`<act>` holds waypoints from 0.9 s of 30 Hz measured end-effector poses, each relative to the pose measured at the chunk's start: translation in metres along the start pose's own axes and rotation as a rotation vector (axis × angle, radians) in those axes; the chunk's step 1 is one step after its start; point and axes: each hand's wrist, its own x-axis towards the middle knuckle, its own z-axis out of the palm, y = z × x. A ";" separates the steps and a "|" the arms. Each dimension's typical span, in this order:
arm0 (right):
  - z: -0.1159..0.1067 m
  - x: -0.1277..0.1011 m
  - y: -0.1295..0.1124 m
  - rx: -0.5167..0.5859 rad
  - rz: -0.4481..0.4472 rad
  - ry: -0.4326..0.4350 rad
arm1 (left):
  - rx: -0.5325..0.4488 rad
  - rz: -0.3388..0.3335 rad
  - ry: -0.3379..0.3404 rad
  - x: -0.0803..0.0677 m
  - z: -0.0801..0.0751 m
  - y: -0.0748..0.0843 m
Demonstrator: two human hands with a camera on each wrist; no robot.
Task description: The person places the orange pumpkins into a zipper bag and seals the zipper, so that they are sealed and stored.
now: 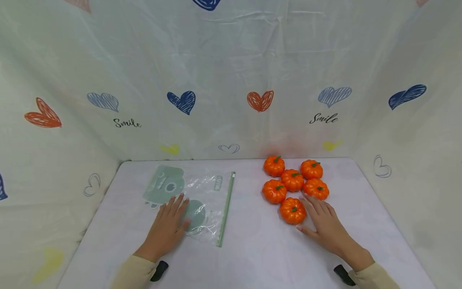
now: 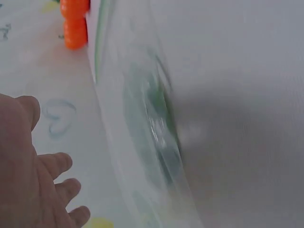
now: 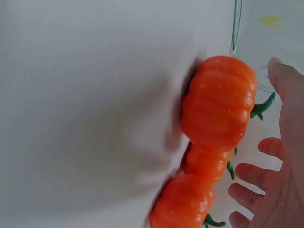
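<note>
On the table's right | right hand (image 1: 325,224) flat, fingers straight, just beside nearest pumpkin (image 1: 292,210) | left hand (image 1: 167,224) flat on plastic bag (image 1: 202,196)

The head view looks forward and down over the whole table (image 1: 252,257). Each wrist view sits low and close: the left shares the zip bag (image 2: 152,128), the right the nearest toy pumpkin (image 3: 218,102).

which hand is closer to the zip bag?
Left. The left hand rests flat on the clear zip bag, fingers over its green print. The right hand lies past the bag's zipper edge, beside the nearest toy pumpkin.
</note>
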 end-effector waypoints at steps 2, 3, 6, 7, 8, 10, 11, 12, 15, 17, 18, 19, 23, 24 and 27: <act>0.001 0.001 -0.003 0.007 0.003 -0.009 | -0.011 0.023 -0.011 -0.001 0.004 0.011; 0.002 0.002 -0.004 0.007 0.006 -0.014 | -0.019 0.033 -0.017 -0.001 0.006 0.017; 0.004 0.004 -0.006 0.006 0.008 -0.014 | -0.046 0.056 -0.048 -0.002 0.012 0.032; 0.005 0.005 -0.007 0.007 0.007 -0.012 | -0.052 0.062 -0.060 -0.002 0.014 0.036; 0.006 0.005 -0.008 0.006 0.005 -0.009 | -0.050 0.066 -0.077 -0.002 0.016 0.040; 0.009 0.006 -0.009 0.014 0.003 -0.004 | -0.042 0.075 -0.109 -0.001 0.020 0.046; 0.010 0.007 -0.009 0.019 -0.002 0.002 | -0.036 0.082 -0.123 -0.001 0.023 0.048; 0.011 0.007 -0.010 0.025 -0.003 0.004 | -0.029 0.089 -0.134 -0.001 0.026 0.050; 0.014 0.007 -0.012 0.044 -0.007 0.016 | -0.010 0.121 -0.148 -0.002 0.034 0.056; 0.015 0.007 -0.013 0.049 -0.008 0.024 | -0.008 0.148 -0.146 -0.002 0.038 0.060; 0.016 0.008 -0.013 0.048 -0.007 0.028 | -0.001 0.158 -0.148 -0.003 0.039 0.062; 0.017 0.008 -0.013 0.049 -0.007 0.033 | 0.006 0.165 -0.154 -0.003 0.041 0.064; 0.020 0.009 -0.013 0.043 -0.005 0.045 | 0.027 0.169 -0.183 -0.003 0.045 0.071; 0.021 0.009 -0.014 0.043 -0.004 0.047 | 0.034 0.163 -0.195 -0.002 0.046 0.073; 0.022 0.008 -0.014 0.045 -0.001 0.044 | 0.055 0.152 -0.219 -0.002 0.047 0.078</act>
